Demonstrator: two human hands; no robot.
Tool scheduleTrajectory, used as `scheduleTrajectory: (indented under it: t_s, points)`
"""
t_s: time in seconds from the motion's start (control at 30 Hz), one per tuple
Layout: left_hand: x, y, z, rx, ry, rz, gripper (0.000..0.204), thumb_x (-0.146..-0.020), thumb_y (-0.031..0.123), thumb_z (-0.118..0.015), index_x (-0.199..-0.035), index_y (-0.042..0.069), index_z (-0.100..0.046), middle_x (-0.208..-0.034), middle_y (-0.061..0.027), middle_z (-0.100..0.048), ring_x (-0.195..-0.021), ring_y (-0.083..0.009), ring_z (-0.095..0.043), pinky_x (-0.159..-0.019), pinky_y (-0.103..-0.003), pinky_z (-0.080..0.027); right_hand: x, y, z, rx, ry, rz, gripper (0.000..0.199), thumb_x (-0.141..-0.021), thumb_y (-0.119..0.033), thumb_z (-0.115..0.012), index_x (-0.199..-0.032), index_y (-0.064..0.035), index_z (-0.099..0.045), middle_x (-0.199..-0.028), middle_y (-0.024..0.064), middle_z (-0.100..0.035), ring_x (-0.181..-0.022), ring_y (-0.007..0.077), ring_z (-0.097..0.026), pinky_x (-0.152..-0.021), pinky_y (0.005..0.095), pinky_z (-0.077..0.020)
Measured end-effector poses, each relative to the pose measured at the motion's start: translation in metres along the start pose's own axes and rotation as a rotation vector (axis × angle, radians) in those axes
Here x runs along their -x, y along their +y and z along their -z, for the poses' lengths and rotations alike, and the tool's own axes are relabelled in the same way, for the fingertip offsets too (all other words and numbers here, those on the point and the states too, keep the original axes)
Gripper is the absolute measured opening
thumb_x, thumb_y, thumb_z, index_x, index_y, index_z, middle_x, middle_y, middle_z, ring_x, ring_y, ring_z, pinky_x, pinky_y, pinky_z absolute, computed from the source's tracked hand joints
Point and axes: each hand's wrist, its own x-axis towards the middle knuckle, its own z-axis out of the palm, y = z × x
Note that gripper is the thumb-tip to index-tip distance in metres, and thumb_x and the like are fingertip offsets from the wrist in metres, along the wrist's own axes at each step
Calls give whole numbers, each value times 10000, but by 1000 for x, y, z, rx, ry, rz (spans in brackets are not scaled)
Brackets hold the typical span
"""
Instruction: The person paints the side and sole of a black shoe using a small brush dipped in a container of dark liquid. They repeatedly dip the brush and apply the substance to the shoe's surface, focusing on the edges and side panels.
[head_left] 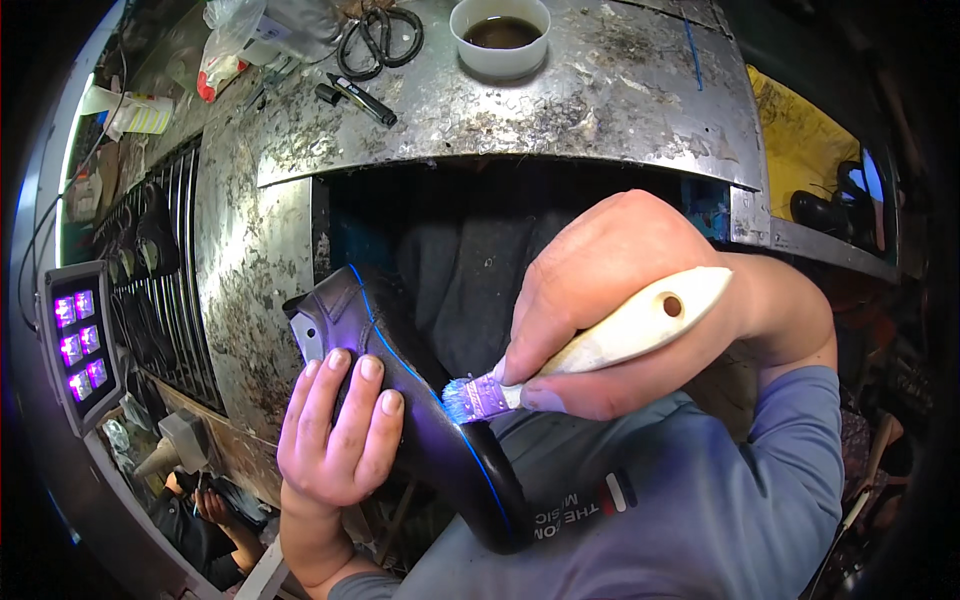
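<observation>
- The right hand (610,300) was closed around the pale handle of a small brush (600,350), thumb and fingertips pinching it low, close to the ferrule.
- The brush's long axis ran from upper right down to lower left; its bristles touched the edge of a black shoe upper (420,400), just left of those fingers.
- The left hand (335,430) gripped the shoe from the left side, fingers curled over its top and thumb hidden behind.
- The shoe lay slanting from upper left to lower right between the two hands, a thin blue line along its rim.
- Farther off, on the stained metal bench (600,100), stood a white cup of dark liquid (500,38), with scissors (380,40) beside it.
</observation>
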Motion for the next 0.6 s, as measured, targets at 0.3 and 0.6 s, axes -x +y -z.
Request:
scheduleTrajectory:
  t_s: [0.3, 0.6]
  points:
    - [-4, -3, -4, -38, -45, 91, 251, -953, 41, -683, -1193, 18, -612, -1172, -182, -731, -1073, -372, -709, -898, -468, -611, -1, -16, 1, 101, 0, 28, 110, -762, -48, -822, -853, -58, -762, -755, 63, -720, -646, 215, -725, -564, 301, -580]
    - [4, -6, -8, 7, -120, 202, 372, -947, 130, -648, -1274, -45, -621, -1254, -239, -689, -1129, -420, -682, -966, -493, -570, 1, -26, -1, 116, -6, 33, 118, -749, -43, -826, -844, -35, -756, -755, 72, -711, -638, 208, -719, -557, 295, -584]
